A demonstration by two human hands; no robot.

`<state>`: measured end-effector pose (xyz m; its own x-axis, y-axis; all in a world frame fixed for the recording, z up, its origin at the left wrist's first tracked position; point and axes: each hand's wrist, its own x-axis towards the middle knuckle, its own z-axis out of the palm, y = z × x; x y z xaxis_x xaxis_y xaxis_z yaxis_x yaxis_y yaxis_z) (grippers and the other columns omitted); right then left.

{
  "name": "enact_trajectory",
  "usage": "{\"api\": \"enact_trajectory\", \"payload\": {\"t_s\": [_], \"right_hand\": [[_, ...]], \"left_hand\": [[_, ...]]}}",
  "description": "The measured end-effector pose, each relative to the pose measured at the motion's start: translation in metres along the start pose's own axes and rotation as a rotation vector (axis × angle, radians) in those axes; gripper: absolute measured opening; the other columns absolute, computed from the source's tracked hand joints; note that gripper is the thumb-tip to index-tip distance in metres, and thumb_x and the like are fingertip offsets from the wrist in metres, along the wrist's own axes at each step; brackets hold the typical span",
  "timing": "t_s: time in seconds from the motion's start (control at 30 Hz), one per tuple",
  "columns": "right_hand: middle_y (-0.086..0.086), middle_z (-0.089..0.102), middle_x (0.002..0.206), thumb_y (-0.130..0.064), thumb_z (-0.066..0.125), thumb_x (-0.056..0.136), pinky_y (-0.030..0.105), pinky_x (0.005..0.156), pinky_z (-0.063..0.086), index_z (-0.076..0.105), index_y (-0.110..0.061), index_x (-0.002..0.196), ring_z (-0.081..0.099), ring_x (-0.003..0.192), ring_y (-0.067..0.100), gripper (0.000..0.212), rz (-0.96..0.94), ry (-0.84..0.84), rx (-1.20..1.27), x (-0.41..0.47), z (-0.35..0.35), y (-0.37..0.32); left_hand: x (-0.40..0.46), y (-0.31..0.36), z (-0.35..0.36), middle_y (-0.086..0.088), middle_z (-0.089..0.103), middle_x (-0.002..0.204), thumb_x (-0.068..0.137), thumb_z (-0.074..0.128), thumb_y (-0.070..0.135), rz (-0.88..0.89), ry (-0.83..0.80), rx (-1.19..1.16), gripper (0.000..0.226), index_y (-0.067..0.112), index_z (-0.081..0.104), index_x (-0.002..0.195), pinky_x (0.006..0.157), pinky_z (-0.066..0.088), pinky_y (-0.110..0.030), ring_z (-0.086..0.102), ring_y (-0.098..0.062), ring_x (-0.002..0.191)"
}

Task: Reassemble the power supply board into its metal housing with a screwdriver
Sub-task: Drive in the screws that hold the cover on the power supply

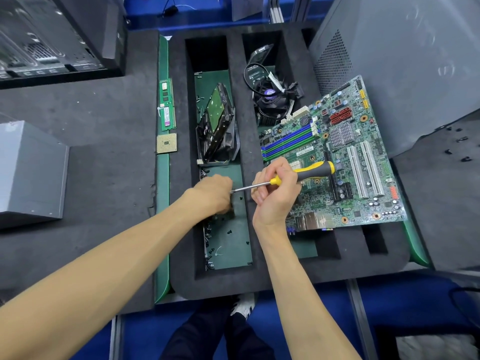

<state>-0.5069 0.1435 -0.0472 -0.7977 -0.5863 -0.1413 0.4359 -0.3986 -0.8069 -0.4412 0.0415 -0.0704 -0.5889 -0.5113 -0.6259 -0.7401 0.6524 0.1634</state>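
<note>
My right hand (275, 196) grips a yellow and black screwdriver (309, 172), whose metal shaft points left to my left hand (214, 196). My left hand is closed, fingers down, over the green floor of the middle foam compartment (228, 245), where several small black screws (229, 232) lie loose. The screwdriver tip touches the fingers of my left hand; what those fingers pinch is hidden. A grey metal box (31, 175) stands at the far left on the dark mat. No power supply board can be picked out.
A motherboard (345, 162) lies tilted over the right of the black foam tray (181, 178). A hard drive (218, 126) leans in the middle compartment, a CPU cooler (272, 100) sits behind. RAM sticks (167, 105) and a CPU chip (166, 143) lie left. Computer cases stand at both back corners.
</note>
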Motion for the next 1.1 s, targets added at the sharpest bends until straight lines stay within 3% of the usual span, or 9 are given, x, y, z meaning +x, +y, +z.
{"api": "enact_trajectory", "payload": {"t_s": [0.27, 0.37, 0.43, 0.5, 0.6, 0.67, 0.8, 0.9, 1.1], "right_hand": [[-0.006, 0.031, 0.040, -0.016, 0.038, 0.087, 0.018, 0.039, 0.019, 0.045, -0.020, 0.057, 0.023, 0.036, 0.011, 0.031, 0.010, 0.009, 0.016, 0.000, 0.001, -0.001], [-0.005, 0.030, 0.040, -0.016, 0.038, 0.086, 0.018, 0.039, 0.019, 0.045, -0.019, 0.057, 0.022, 0.036, 0.010, 0.030, 0.010, 0.012, 0.023, -0.001, 0.001, -0.001], [-0.005, 0.029, 0.041, -0.017, 0.038, 0.086, 0.019, 0.040, 0.018, 0.044, -0.019, 0.057, 0.022, 0.037, 0.011, 0.029, 0.012, 0.016, 0.021, -0.001, 0.001, -0.001], [-0.005, 0.029, 0.041, -0.017, 0.039, 0.086, 0.020, 0.040, 0.017, 0.044, -0.019, 0.057, 0.021, 0.038, 0.012, 0.029, 0.014, 0.023, 0.014, -0.001, 0.001, -0.001], [-0.006, 0.029, 0.040, -0.015, 0.039, 0.086, 0.019, 0.040, 0.018, 0.045, -0.022, 0.055, 0.021, 0.037, 0.012, 0.032, 0.007, 0.021, 0.023, -0.001, 0.001, -0.001], [-0.007, 0.029, 0.040, -0.014, 0.039, 0.086, 0.018, 0.040, 0.020, 0.046, -0.023, 0.054, 0.022, 0.037, 0.011, 0.033, 0.001, 0.016, 0.025, -0.001, 0.001, -0.002], [-0.006, 0.029, 0.039, -0.015, 0.038, 0.086, 0.017, 0.039, 0.020, 0.046, -0.022, 0.054, 0.022, 0.036, 0.010, 0.033, 0.007, 0.014, 0.034, -0.001, 0.002, -0.002], [-0.005, 0.029, 0.040, -0.017, 0.039, 0.086, 0.017, 0.039, 0.020, 0.046, -0.021, 0.055, 0.022, 0.036, 0.011, 0.032, 0.016, 0.016, 0.022, 0.000, 0.001, -0.002], [-0.005, 0.030, 0.039, -0.016, 0.039, 0.086, 0.019, 0.040, 0.017, 0.044, -0.020, 0.056, 0.021, 0.038, 0.012, 0.031, 0.015, 0.017, 0.012, 0.000, 0.001, -0.001]], "left_hand": [[-0.005, 0.000, 0.007, -0.005, 0.040, 0.067, 0.083, 0.054, -0.005, -0.001, 0.068, -0.186, 0.033, 0.013, 0.032, 0.066, 0.047, 0.033, -0.028, 0.044, -0.022, 0.058], [-0.006, 0.001, -0.002, -0.008, 0.042, 0.059, 0.080, 0.055, -0.009, -0.010, 0.028, -0.295, 0.026, 0.004, 0.040, 0.062, 0.044, 0.031, -0.026, 0.041, -0.021, 0.051], [-0.006, 0.001, -0.008, -0.015, 0.053, 0.062, 0.081, 0.054, -0.008, -0.014, 0.020, -0.343, 0.009, -0.009, 0.061, 0.075, 0.050, 0.039, -0.028, 0.048, -0.026, 0.056], [-0.006, 0.001, -0.012, -0.019, 0.063, 0.068, 0.082, 0.053, -0.006, -0.017, 0.002, -0.362, 0.024, -0.007, 0.073, 0.094, 0.053, 0.044, -0.026, 0.052, -0.026, 0.058], [-0.005, 0.001, -0.014, -0.019, 0.068, 0.076, 0.085, 0.054, -0.005, -0.017, -0.019, -0.370, 0.027, 0.000, 0.077, 0.100, 0.055, 0.045, -0.021, 0.057, -0.025, 0.063], [-0.004, 0.000, -0.013, -0.019, 0.068, 0.077, 0.085, 0.054, -0.005, -0.022, -0.001, -0.345, 0.023, -0.001, 0.075, 0.092, 0.058, 0.046, -0.025, 0.058, -0.027, 0.067], [-0.003, -0.001, -0.008, -0.009, 0.050, 0.054, 0.079, 0.050, -0.008, -0.017, 0.028, -0.279, 0.018, 0.000, 0.062, 0.068, 0.043, 0.039, -0.023, 0.050, -0.028, 0.054], [-0.002, -0.003, -0.004, -0.016, 0.069, 0.079, 0.080, 0.056, -0.003, 0.019, 0.055, -0.268, 0.016, 0.000, 0.071, 0.085, 0.062, 0.054, -0.033, 0.066, -0.033, 0.076], [-0.004, 0.004, 0.013, -0.009, 0.055, 0.098, 0.079, 0.073, 0.015, 0.117, 0.099, -0.158, 0.029, 0.011, 0.050, 0.097, 0.072, 0.051, -0.036, 0.059, -0.032, 0.086]]}}
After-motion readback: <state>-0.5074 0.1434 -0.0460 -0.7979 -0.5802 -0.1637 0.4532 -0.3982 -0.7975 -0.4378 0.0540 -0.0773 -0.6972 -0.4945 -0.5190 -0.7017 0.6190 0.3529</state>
